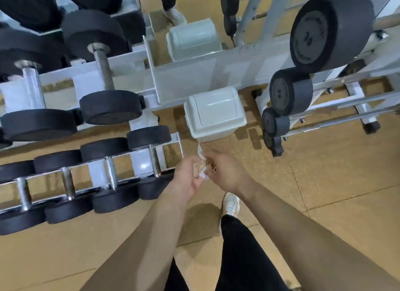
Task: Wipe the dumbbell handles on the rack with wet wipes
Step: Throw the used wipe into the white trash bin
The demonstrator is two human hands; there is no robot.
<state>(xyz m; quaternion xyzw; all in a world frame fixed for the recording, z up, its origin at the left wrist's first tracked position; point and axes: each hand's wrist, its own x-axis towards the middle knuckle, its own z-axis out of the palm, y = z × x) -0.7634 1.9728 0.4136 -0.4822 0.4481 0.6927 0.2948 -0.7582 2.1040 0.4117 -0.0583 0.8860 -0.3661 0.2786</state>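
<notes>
White wet wipe [200, 153], crumpled, is pinched between left hand [187, 176] and right hand [227, 171]. Likely being readied or refolded; next it must wrap the nearest dumbbell handle [155, 161], just left of the left hand, on the rack [140, 161].

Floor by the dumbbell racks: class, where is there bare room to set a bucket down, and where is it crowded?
Bare floor: right of the shoe, before the right rack; also left of the left arm, before the front dumbbells. Crowded: the bin fills the gap between racks.
</notes>
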